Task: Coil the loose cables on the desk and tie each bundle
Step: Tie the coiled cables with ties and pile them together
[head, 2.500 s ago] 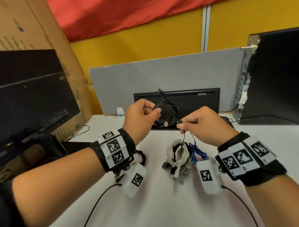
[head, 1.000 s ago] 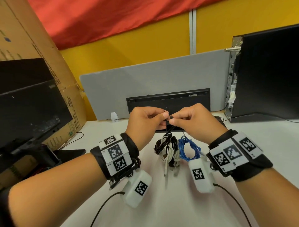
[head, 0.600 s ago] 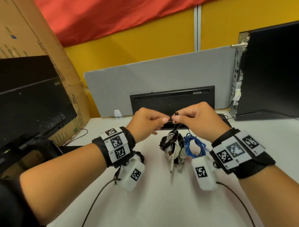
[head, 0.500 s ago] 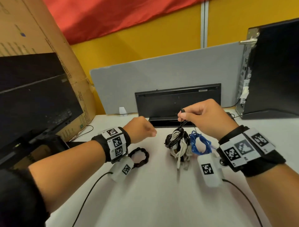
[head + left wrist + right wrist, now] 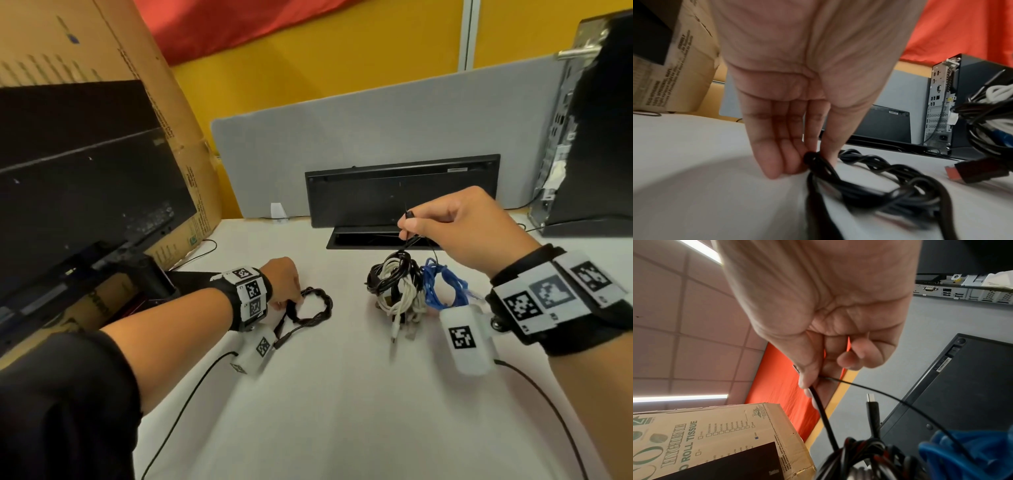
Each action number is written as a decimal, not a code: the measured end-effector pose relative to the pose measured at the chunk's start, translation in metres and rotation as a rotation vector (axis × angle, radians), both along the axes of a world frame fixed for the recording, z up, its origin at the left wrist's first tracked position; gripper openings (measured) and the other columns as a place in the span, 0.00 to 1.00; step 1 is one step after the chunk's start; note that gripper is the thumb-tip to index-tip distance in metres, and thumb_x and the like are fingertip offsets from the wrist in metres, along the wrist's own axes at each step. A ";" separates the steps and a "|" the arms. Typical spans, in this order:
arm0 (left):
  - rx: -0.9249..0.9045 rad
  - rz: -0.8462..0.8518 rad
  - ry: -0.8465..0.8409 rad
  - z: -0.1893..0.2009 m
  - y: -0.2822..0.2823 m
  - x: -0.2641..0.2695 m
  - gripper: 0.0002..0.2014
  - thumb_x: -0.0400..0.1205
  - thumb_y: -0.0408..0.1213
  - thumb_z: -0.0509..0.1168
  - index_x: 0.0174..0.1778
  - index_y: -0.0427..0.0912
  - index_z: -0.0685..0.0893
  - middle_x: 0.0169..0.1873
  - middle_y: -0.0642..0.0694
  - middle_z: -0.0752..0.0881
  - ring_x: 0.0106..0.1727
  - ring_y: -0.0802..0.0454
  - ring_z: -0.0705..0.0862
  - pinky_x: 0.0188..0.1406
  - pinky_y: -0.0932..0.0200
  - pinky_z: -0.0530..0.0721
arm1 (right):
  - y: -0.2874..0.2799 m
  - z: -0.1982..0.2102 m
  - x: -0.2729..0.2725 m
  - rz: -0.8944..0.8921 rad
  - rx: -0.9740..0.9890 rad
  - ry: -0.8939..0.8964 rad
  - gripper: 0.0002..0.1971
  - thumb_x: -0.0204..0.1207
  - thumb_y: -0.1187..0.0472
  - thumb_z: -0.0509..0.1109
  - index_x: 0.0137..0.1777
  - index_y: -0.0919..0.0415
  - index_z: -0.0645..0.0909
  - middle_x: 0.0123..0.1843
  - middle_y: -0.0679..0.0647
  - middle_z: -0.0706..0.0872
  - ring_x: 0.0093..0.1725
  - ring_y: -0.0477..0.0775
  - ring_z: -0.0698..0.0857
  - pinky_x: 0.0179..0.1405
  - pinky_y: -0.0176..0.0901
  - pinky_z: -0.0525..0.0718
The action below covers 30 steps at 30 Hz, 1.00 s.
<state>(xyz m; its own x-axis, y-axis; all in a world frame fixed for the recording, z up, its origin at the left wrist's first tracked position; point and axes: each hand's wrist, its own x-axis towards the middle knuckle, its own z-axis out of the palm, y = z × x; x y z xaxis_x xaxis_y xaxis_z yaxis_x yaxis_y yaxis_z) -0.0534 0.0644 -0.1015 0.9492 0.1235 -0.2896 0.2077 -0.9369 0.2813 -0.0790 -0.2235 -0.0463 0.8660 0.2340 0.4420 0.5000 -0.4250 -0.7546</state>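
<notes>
While the left hand (image 5: 281, 279) pinches a twisted black coil (image 5: 313, 306) on the desk (image 5: 342, 394) at centre left, the right hand (image 5: 469, 228) at centre right grips a thin black cable (image 5: 407, 240) rising from the bundle pile (image 5: 404, 287); hands well apart.

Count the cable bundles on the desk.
4, maybe more hidden: black coil under left hand; black, white and blue bundles heaped below right hand.
</notes>
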 end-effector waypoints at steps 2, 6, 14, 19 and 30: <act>-0.025 0.007 -0.016 0.001 -0.001 0.001 0.09 0.77 0.29 0.74 0.50 0.30 0.88 0.34 0.37 0.87 0.32 0.46 0.86 0.42 0.48 0.91 | 0.000 0.000 0.000 0.001 0.003 0.000 0.07 0.76 0.58 0.74 0.38 0.54 0.92 0.37 0.40 0.91 0.41 0.33 0.86 0.35 0.13 0.74; -0.053 -0.029 -0.138 0.011 -0.009 0.006 0.06 0.77 0.31 0.72 0.47 0.33 0.87 0.42 0.37 0.90 0.41 0.42 0.91 0.48 0.47 0.91 | -0.001 0.001 0.000 0.001 -0.002 0.011 0.08 0.76 0.58 0.74 0.37 0.53 0.92 0.37 0.40 0.91 0.41 0.36 0.88 0.36 0.18 0.78; -0.493 0.002 -0.477 0.055 -0.051 0.018 0.06 0.77 0.31 0.73 0.41 0.30 0.88 0.37 0.35 0.90 0.36 0.47 0.91 0.36 0.58 0.91 | -0.004 0.002 0.000 -0.030 -0.017 0.014 0.11 0.76 0.57 0.74 0.33 0.55 0.91 0.35 0.53 0.91 0.40 0.65 0.88 0.47 0.55 0.88; -0.808 -0.140 -0.692 0.083 -0.095 0.006 0.04 0.77 0.33 0.73 0.37 0.41 0.89 0.32 0.44 0.91 0.40 0.46 0.91 0.51 0.43 0.90 | -0.012 0.007 0.001 -0.075 -0.058 0.014 0.13 0.77 0.56 0.73 0.31 0.56 0.89 0.30 0.60 0.88 0.22 0.48 0.73 0.28 0.39 0.78; -1.026 -0.388 -0.971 0.076 -0.152 -0.001 0.05 0.78 0.31 0.73 0.47 0.43 0.91 0.39 0.51 0.92 0.42 0.55 0.90 0.47 0.57 0.89 | -0.027 0.011 0.007 -0.228 -0.140 -0.023 0.14 0.78 0.56 0.71 0.33 0.59 0.88 0.28 0.56 0.87 0.29 0.54 0.81 0.32 0.44 0.81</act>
<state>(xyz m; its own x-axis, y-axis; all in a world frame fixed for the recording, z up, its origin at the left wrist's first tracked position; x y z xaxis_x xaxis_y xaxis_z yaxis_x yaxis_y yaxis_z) -0.0548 -0.0880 -0.0252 0.7431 -0.0414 0.6679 -0.6615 -0.1955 0.7240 -0.0719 -0.2509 -0.0353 0.8934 0.0944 0.4393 0.3959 -0.6277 -0.6703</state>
